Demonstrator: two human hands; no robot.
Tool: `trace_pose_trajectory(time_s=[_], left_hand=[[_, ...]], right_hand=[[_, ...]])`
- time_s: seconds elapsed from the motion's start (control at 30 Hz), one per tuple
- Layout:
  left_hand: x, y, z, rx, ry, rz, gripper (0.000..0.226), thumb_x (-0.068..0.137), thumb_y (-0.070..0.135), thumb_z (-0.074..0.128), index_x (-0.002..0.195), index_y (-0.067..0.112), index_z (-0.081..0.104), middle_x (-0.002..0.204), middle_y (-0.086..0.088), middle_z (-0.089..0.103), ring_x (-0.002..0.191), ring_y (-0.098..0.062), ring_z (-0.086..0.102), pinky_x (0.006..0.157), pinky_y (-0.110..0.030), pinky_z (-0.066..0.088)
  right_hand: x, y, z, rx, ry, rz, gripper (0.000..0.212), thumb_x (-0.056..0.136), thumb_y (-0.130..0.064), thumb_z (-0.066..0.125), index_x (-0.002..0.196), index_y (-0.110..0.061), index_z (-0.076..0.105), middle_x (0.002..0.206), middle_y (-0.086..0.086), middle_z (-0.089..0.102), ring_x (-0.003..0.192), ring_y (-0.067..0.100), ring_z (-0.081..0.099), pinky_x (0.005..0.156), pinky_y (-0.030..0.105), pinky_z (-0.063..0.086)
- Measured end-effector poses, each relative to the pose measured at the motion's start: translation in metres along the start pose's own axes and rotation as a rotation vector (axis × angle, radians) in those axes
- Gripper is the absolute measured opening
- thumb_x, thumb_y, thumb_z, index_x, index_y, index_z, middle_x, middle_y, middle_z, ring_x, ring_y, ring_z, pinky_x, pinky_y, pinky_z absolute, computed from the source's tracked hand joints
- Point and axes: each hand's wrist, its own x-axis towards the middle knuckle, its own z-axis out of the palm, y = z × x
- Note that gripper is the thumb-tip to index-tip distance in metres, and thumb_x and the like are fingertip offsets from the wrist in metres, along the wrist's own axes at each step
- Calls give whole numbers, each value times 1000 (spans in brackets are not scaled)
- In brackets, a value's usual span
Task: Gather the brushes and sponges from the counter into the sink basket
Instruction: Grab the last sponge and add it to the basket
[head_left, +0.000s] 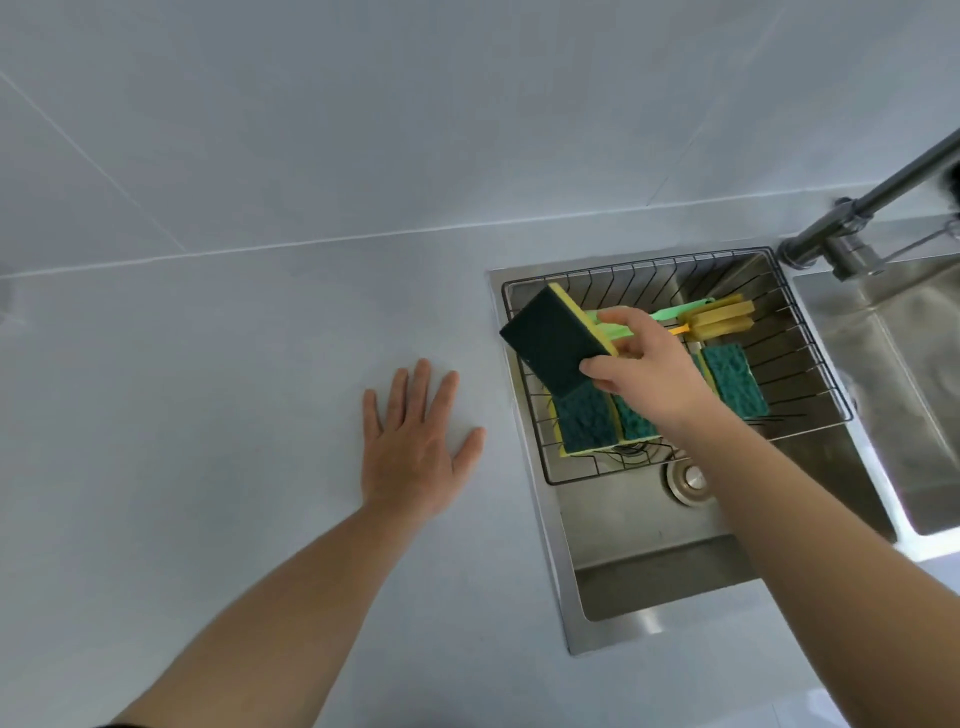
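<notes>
My right hand (641, 364) grips a yellow sponge with a dark green scouring face (550, 338), tilted above the left part of the black wire sink basket (826, 374). In the basket lie two green-faced sponges at the front left (589, 418) and another at the right (735, 379). A green-handled brush (680, 313) and a yellow sponge-headed brush (719, 319) lie across the basket's back. My left hand (413, 447) rests flat on the grey counter (208, 389), fingers spread, left of the sink.
The steel sink (649, 561) has a drain (688, 480) just in front of the basket. A second basin (909, 389) lies to the right. A grey faucet (852, 228) rises at the back right. Tiled wall stands behind the counter.
</notes>
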Motion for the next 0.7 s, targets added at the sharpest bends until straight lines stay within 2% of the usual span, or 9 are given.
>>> trace_pose_trajectory(time_s=[0.07,0.23,0.43,0.53,0.7], left_hand=[[1,0,0,-1,5,0,73,89,68,15,152,31,5,163,-3,1,149,-25,-1,119,-54,1],[1,2,4,-6,20,-24,73,88,69,20,151,33,9,163,0,4,149,-23,1,119,-53,1],[1,2,5,-4,37,-26,72,88,67,24,151,33,12,163,-1,7,149,-24,3,119,-53,1],[1,2,5,-3,38,-26,72,88,67,25,151,33,13,163,-1,7,149,-24,4,119,-53,1],[1,2,7,-8,41,-25,72,89,67,27,150,33,14,163,-1,8,149,-24,4,119,-54,3]], right_hand=[[0,21,-8,129,1,88,44,87,-11,68,128,-21,56,108,8,66,103,26,67,91,40,57],[3,61,-19,278,16,252,29,90,-7,63,118,-14,63,114,11,69,108,30,66,90,38,56],[10,78,-22,284,-35,330,25,92,-8,63,116,-8,63,110,14,71,98,27,70,87,36,57],[14,81,-20,256,-57,335,21,91,-8,65,112,-9,62,112,15,70,100,28,70,92,39,57],[16,78,-23,98,-131,303,17,89,-13,68,106,-12,64,111,13,69,102,27,69,92,38,57]])
